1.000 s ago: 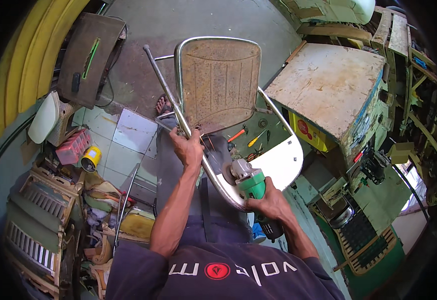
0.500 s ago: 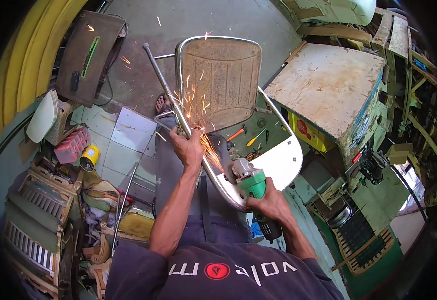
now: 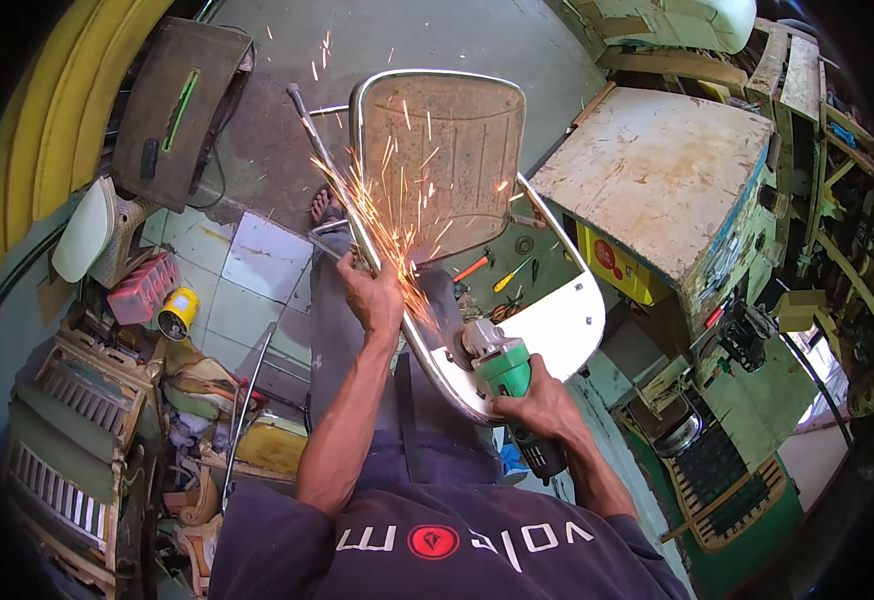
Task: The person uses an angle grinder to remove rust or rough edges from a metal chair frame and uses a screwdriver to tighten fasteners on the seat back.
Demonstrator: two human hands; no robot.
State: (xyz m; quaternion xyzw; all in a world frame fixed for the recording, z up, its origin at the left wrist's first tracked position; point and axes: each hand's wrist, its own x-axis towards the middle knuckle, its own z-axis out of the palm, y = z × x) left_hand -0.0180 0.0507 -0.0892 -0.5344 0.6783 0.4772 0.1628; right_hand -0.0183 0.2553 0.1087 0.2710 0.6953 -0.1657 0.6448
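At the left, a red box (image 3: 144,288) is near a yellow tin (image 3: 179,312). To the right of them, my left hand (image 3: 372,295) is closed around the metal tube (image 3: 312,128) of the chair (image 3: 467,215). This chair is in the middle, directly in front of me, with its brown panel (image 3: 457,150) farther and its white panel (image 3: 557,330) nearer. Sparks (image 3: 412,290) are flying along the tube, past my left hand. The grinder (image 3: 505,368) is firmly in my right hand (image 3: 542,405); I cannot tell whether its disc touches the chair. Farther right stands a table (image 3: 657,160).
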